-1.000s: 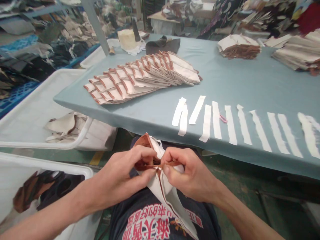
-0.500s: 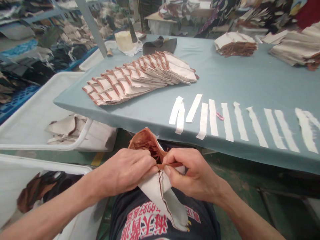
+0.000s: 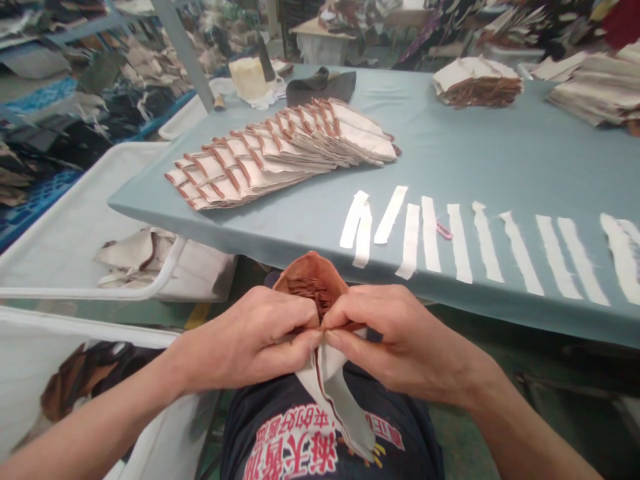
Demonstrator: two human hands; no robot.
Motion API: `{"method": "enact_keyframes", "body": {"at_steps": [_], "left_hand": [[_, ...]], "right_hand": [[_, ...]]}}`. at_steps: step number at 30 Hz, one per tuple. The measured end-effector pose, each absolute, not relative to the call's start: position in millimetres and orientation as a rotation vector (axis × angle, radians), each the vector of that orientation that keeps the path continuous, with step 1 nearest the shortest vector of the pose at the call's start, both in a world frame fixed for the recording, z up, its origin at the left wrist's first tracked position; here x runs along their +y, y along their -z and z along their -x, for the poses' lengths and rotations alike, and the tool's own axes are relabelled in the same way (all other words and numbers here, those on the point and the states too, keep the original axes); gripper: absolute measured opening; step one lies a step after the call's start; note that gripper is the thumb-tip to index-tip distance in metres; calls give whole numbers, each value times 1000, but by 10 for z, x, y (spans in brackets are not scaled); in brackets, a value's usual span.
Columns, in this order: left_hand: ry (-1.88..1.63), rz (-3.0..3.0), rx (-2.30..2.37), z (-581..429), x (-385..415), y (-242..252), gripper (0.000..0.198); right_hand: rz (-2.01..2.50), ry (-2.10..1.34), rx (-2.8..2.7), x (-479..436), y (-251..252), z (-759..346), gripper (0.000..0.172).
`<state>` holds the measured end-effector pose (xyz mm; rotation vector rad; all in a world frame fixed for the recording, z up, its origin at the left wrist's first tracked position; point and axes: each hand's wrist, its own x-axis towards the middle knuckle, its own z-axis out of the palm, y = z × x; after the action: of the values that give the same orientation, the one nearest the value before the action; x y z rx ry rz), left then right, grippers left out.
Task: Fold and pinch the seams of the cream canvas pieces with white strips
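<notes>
A sewn leather piece [image 3: 320,380], off-white with a rust-brown inner side, sits over my lap near the table edge. Its kind is unclear; it may be a boot upper. My left hand [image 3: 273,333] pinches its brown-bordered edge beside the dark seam. Just across that seam, my right hand [image 3: 383,333] grips the same edge between thumb and fingers. Both thumbs nearly meet at the seam. Beyond the hands the piece opens into a brown hollow with strips or fringe inside. A pale flap with the seam hangs down toward the apron.
Fanned off-white pieces with brown edges [image 3: 280,150] lie on the blue-green table [image 3: 480,147]. White strips [image 3: 410,240] and a small pink tool [image 3: 444,231] are near its front edge. White bins [image 3: 80,293] stand left; more stacked pieces [image 3: 477,83] sit at the back.
Both hands have drawn together at the seam, the left thumb now close to the right. The piece's brown opening has shifted slightly right and stands more squarely ahead.
</notes>
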<state>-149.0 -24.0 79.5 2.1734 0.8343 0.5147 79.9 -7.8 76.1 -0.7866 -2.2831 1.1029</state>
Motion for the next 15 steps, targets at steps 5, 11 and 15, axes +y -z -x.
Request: {"method": "enact_keyframes", "body": {"at_steps": [5,11,15], "left_hand": [[-696,-1448,784,1390,-320,-571,53],[-736,-1189,774,1393,-410,-442,62],[-729,-1330,778,1456,-363,-493,57]], "right_hand": [[571,-1946,-1754,76,-398,-690,29],[549,-2141,-1606,105,-333,-697,29],[740,-1922,-1805,84,-643,-706,18]]}}
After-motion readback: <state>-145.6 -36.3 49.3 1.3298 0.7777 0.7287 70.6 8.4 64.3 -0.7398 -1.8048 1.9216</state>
